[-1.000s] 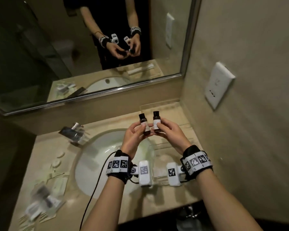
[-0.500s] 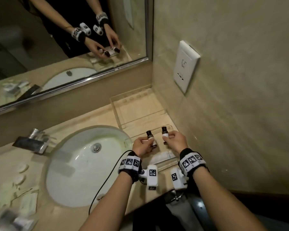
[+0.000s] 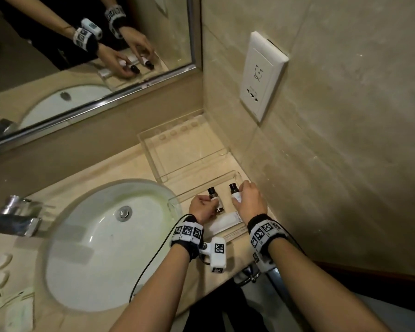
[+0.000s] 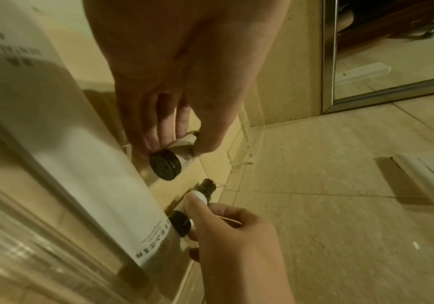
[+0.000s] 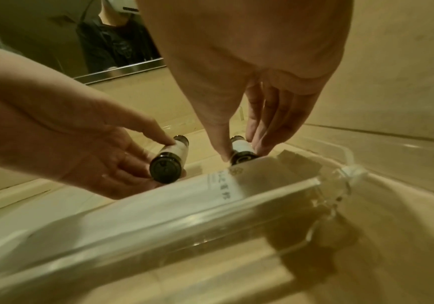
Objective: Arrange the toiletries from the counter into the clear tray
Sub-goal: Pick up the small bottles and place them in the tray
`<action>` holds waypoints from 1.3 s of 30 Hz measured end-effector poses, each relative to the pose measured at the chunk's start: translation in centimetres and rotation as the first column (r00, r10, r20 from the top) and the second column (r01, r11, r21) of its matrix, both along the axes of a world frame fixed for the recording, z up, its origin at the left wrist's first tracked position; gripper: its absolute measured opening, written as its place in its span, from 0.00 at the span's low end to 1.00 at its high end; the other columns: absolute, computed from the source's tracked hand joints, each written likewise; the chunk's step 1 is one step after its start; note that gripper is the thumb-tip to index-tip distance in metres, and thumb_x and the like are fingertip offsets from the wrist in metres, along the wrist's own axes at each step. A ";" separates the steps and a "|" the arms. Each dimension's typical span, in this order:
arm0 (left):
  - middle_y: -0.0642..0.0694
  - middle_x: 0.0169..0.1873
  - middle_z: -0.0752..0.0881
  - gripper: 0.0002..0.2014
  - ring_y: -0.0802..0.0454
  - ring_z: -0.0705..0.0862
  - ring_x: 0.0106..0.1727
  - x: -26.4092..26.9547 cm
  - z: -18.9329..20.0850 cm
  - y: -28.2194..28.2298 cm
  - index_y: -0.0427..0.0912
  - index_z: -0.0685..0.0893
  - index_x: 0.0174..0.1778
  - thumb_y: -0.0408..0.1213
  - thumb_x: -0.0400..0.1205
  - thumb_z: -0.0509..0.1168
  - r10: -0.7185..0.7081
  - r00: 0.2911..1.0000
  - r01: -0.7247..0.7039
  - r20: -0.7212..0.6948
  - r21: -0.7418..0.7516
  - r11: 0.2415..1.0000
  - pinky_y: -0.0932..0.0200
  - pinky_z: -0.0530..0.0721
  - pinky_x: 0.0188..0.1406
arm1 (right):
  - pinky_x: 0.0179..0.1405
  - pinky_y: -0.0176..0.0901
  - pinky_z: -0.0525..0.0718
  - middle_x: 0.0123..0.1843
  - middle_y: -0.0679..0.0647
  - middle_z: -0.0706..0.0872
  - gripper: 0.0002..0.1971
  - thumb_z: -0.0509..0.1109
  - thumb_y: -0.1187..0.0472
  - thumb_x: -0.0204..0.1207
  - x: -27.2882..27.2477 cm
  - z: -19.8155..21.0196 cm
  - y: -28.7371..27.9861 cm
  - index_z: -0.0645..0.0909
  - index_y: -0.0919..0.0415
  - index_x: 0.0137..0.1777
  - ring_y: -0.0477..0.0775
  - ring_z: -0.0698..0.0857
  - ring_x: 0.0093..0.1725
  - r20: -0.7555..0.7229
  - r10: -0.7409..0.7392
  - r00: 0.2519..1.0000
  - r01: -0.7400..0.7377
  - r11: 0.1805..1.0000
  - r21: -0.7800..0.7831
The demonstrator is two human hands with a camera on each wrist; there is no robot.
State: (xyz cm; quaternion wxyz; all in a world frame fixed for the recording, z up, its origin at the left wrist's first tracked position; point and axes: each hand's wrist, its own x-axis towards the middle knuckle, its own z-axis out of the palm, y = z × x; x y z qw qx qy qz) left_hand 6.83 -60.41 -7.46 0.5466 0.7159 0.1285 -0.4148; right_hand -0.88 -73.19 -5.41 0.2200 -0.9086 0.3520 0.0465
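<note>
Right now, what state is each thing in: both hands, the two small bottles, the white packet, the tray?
left hand: grips the left bottle
right hand: pinches the right bottle
left bottle: capped, lying down low in the tray
right bottle: capped, lying down low in the tray
white packet: lying flat in the tray's near end
clear tray: on the counter, far section bare

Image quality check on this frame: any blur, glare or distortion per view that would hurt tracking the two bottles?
Head: dim warm light, wide-angle bending; both small bottles sharp, packets at lower left smeared. Left wrist: white box close and soft, left hand fills the top. Right wrist: clear tray wall blurred with glare streaks; bottle labels legible as white bands only.
</note>
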 end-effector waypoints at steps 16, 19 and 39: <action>0.42 0.39 0.87 0.15 0.41 0.88 0.48 -0.5 0.7 -3.8 0.41 0.81 0.48 0.37 0.69 0.76 -0.087 0.991 0.073 0.106 0.132 0.989 0.45 0.88 0.53 | 0.43 0.48 0.83 0.55 0.53 0.81 0.14 0.72 0.50 0.77 -1.1 0.1 -1.0 0.76 0.57 0.54 0.56 0.84 0.51 0.042 -0.062 0.997 0.063 0.998 -0.025; 0.40 0.40 0.89 0.12 0.40 0.89 0.46 -0.7 0.5 -4.9 0.44 0.81 0.42 0.35 0.65 0.73 -0.069 0.994 0.058 0.090 0.122 0.991 0.43 0.89 0.51 | 0.42 0.44 0.77 0.54 0.53 0.81 0.10 0.70 0.52 0.79 -1.8 0.2 -1.1 0.76 0.56 0.53 0.56 0.84 0.50 0.091 -0.088 0.992 0.087 0.996 0.008; 0.31 0.41 0.88 0.23 0.39 0.89 0.40 -1.6 0.1 -4.9 0.46 0.78 0.66 0.30 0.75 0.73 -0.241 0.920 0.222 0.309 0.097 0.970 0.46 0.91 0.44 | 0.49 0.46 0.83 0.60 0.52 0.84 0.15 0.68 0.59 0.81 -2.3 0.4 -1.4 0.79 0.57 0.66 0.54 0.86 0.53 0.044 0.043 0.998 -0.043 0.999 -0.006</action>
